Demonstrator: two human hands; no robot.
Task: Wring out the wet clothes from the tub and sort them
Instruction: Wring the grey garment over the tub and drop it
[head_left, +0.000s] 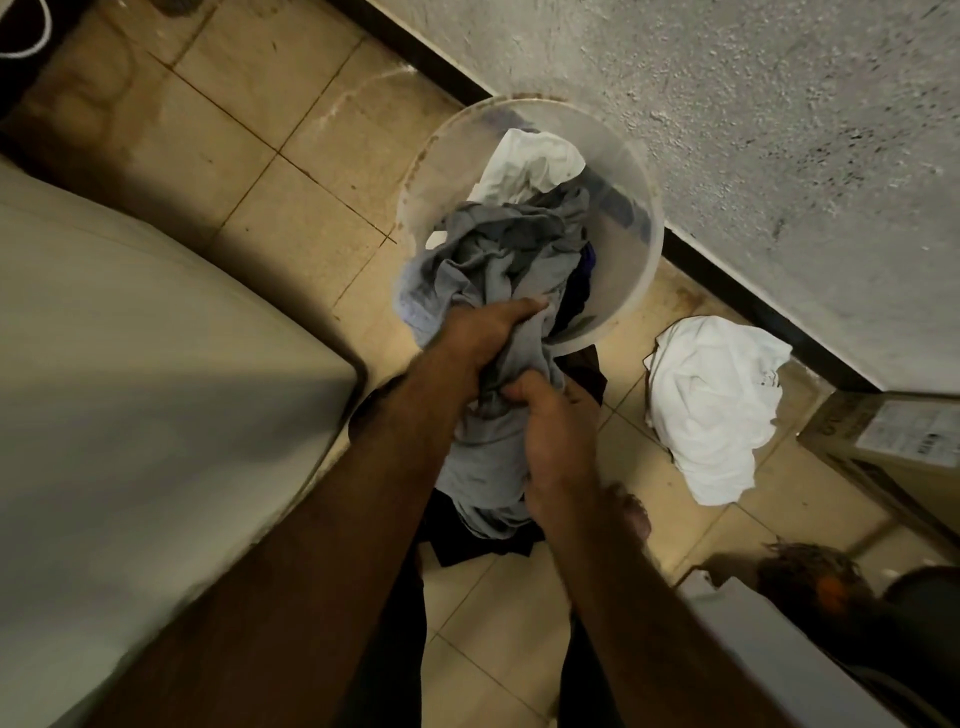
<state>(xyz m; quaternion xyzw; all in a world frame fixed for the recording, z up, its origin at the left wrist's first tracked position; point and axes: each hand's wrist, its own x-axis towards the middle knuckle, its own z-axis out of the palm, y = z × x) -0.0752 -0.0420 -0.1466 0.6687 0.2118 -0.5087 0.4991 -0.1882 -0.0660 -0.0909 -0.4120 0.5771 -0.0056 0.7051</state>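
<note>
Head view: looking straight down at a tiled floor (291, 104) beside a rough plaster wall (753, 130).
Tub: a round translucent tub (631, 260) stands on the floor against the wall's dark skirting and holds a heap of wet clothes.
Inside the tub: a white cloth (530, 161) lies at the far side and a dark blue piece (576, 291) sits by the tub's right wall.
Grey garment: a crumpled grey garment (498, 249) spills out over the tub's near rim and hangs down through both hands.
Left hand: the left hand (483, 327) is at the near rim, fingers curled tight round a bunch of the grey garment.
Right hand: the right hand (558, 441) is just below the left, fingers clamped round the same garment, thumb uppermost.
Sorted piece: a white garment (717, 405) lies alone on the floor, right of the tub and apart from it.
Surroundings: a large white appliance (130, 364) fills the left side; a cardboard box (893, 441) with a label stands at the right edge.
</note>
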